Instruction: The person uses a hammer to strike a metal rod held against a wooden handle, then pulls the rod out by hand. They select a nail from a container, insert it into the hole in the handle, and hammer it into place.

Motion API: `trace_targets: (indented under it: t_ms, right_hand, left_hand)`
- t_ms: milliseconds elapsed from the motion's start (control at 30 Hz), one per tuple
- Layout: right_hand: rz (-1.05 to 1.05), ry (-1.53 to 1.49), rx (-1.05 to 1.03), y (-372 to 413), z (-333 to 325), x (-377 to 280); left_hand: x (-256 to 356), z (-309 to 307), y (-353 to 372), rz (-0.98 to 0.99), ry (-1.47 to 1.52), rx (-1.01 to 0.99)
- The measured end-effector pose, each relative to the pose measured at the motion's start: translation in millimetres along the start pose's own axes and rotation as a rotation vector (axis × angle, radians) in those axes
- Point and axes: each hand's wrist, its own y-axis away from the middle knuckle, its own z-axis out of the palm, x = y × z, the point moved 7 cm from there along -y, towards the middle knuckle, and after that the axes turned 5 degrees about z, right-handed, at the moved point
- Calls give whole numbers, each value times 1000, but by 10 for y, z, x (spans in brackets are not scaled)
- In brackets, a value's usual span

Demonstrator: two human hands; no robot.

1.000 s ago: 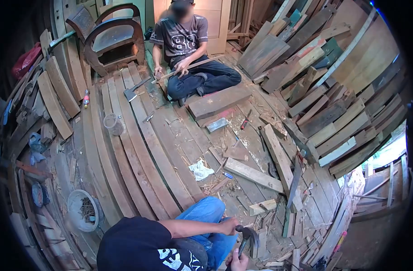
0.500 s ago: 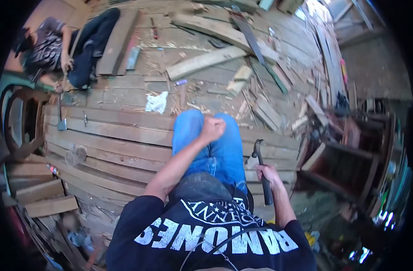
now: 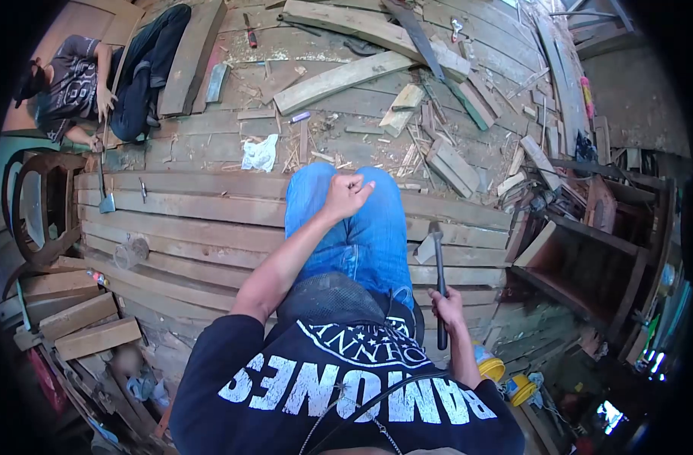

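My left hand (image 3: 348, 199) rests over my knees in blue jeans (image 3: 377, 216). Its fingers are curled, and anything inside them is too small or hidden to make out. In my right hand (image 3: 448, 305), a hammer (image 3: 440, 265) with a dark handle is gripped partway down, head pointing away from me. A pale, flat piece (image 3: 425, 249) lies beside the hammer head. Beneath and around my legs run long wooden planks (image 3: 202, 216), laid side by side with gaps. A small metal tool (image 3: 143, 190) lies on them to the left.
Another person (image 3: 77, 83) sits at upper left, holding a long-handled tool with a flat blade (image 3: 107, 203). A handsaw (image 3: 414, 38) and timber offcuts (image 3: 342, 83) lie ahead. A white crumpled sheet (image 3: 260, 153), a clear cup (image 3: 132, 252) and yellow containers (image 3: 520, 390) are around me.
My view has shifted, with the scene moving slightly upward ahead. The hammer in my right hand has turned more upright. My left hand's fist has loosened a little over my knees.
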Motion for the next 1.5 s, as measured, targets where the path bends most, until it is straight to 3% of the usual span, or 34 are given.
trace_targets:
  t_ms: [67, 133, 333, 400, 467, 533, 800, 967, 1200, 1500]
  right_hand:
    - [29, -16, 40, 16, -11, -14]
    - [149, 269, 235, -35, -201, 71]
    - [76, 441, 209, 74, -224, 21]
    - [-120, 382, 260, 1, -252, -61]
    - [-109, 327, 220, -24, -235, -144]
    - [-211, 467, 242, 232, -118, -545]
    - [-542, 504, 86, 684, 312, -1302]
    - [-502, 496, -56, 677, 616, -1441]
    - [-510, 518, -81, 670, 736, -1419]
    - [-476, 390, -141, 718, 853, -1398]
  left_hand:
    - [8, -11, 1, 18, 5, -3]
    - [113, -11, -50, 46, 21, -4]
    - [182, -35, -5, 45, -39, -42]
    - [156, -11, -18, 51, -58, 1]
    - [129, 12, -27, 40, -65, 4]
    - [94, 20, -26, 37, -70, 11]
    - [114, 35, -44, 124, -67, 83]
    - [-76, 70, -27, 181, -44, 65]
    - [-94, 93, -21, 286, -104, 93]
    - [-110, 76, -19, 220, -32, 60]
